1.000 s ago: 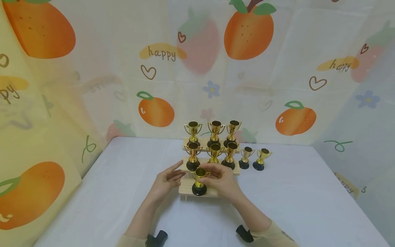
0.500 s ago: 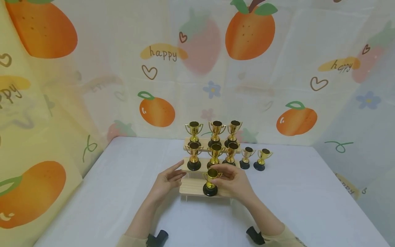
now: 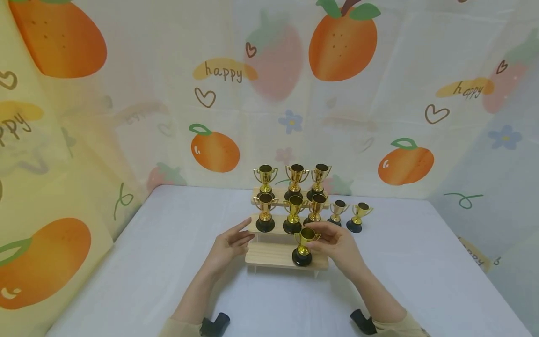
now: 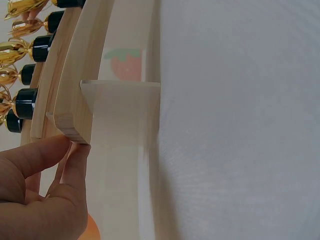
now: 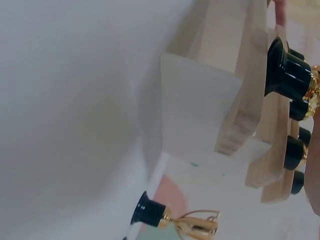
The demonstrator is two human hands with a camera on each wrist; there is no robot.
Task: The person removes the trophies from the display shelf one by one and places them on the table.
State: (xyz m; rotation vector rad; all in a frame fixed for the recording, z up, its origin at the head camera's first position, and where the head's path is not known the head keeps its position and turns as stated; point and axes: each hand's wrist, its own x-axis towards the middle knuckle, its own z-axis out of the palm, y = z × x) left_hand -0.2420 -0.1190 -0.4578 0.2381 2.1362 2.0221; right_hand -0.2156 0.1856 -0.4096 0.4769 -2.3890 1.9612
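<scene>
A small gold trophy cup with a black base stands upright at the right part of the front step of a three-step wooden rack. My right hand pinches its cup from the right side; in the right wrist view its black base sits on the front plank, with only a strip of the hand showing. My left hand touches the rack's left end with extended fingers. The left wrist view shows its fingertips against the end of the front plank.
Three trophies line the middle step and three more the top step. Two others stand on the white-covered table right of the rack. A fruit-printed cloth hangs behind. Black camera mounts are on both wrists.
My right hand has moved the trophy from the left part of the front step to its right part. My left hand has stayed at the rack's left end.
</scene>
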